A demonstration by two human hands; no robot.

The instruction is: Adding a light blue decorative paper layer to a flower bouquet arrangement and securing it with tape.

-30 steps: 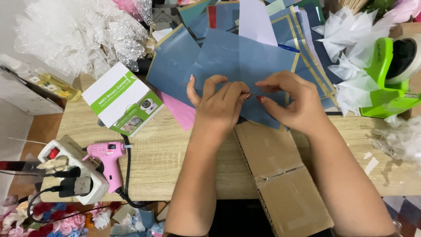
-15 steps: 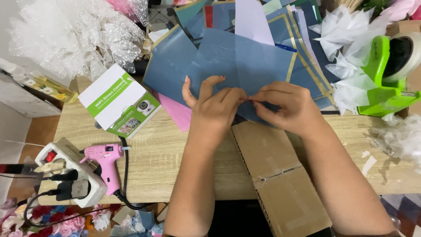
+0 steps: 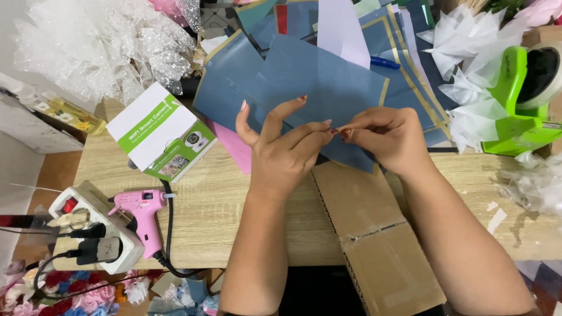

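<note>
Hands risen slightly off flat brown cardboard (image 3: 366, 199): left hand (image 3: 287, 149) and right hand (image 3: 386, 137), fingertips pinched together on something too small to identify, over blue-grey paper sheet (image 3: 316, 76), frame centre; pink glue gun (image 3: 140, 213) lower left.

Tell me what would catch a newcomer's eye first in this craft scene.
The two hands stand out first: the left hand and right hand meet fingertip to fingertip at the centre, pinching something too small to tell over the blue paper sheets. Next comes the pink glue gun at the lower left of the wooden table, beside a white power strip. A bright green tape dispenser sits at the right edge.
</note>
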